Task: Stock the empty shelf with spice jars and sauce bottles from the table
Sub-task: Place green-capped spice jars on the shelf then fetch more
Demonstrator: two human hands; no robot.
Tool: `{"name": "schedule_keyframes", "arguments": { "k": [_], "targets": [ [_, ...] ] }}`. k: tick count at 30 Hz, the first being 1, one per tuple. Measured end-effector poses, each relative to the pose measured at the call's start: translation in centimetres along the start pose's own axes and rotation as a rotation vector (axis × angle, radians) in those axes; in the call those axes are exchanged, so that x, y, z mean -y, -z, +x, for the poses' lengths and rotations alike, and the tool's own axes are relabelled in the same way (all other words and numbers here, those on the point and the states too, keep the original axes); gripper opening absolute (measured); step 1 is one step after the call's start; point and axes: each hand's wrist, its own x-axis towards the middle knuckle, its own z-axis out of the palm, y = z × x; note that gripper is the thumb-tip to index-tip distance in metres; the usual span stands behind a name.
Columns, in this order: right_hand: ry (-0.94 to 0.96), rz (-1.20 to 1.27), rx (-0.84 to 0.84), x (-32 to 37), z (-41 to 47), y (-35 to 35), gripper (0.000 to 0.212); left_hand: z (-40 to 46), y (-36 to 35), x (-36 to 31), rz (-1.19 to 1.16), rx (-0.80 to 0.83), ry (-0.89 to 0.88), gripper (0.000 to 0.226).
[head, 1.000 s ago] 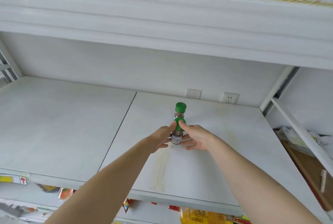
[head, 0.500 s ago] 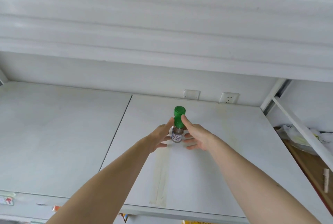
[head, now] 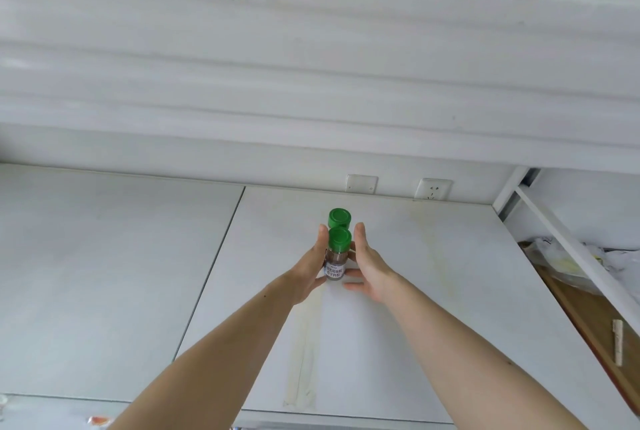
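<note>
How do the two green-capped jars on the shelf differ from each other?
The front jar stands between the left hand and right hand; the rear jar stands free behind. The front jar shows its glass body and label; the rear jar shows only its cap. Both stand upright with matching green caps.

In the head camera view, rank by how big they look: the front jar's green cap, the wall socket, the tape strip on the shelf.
1. Tape strip, longest by far.
2. Socket.
3. Front cap, slightly smaller than the socket; it is nearer the camera, so true sizes are unsure.
</note>
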Motion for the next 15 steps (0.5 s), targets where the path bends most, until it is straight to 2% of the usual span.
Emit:
{"name": "schedule_keyframes", "arguments": {
  "k": [3, 6, 11, 15],
  "targets": [
    [0.003, -0.006, -0.002, 0.1, 0.1, 0.0, 0.063, 0.3, 0.0, 0.2, -0.010, -0.001, 0.002, 0.072],
    [-0.001, -0.022, -0.010, 0.1, 0.2, 0.0, 0.065, 0.1, -0.3, -0.2, -0.014, 0.002, 0.002, 0.065],
    [-0.029, -0.025, -0.008, -0.5, 0.8, 0.2, 0.077, -0.2, -0.3, -0.1, -0.034, -0.029, 0.019, 0.071],
    [-0.034, 0.008, -0.115, -1.0, 0.7, 0.5, 0.079, -1.4, -0.7, -0.4, -0.047, -0.116, 0.010, 0.071]
  ]
}}
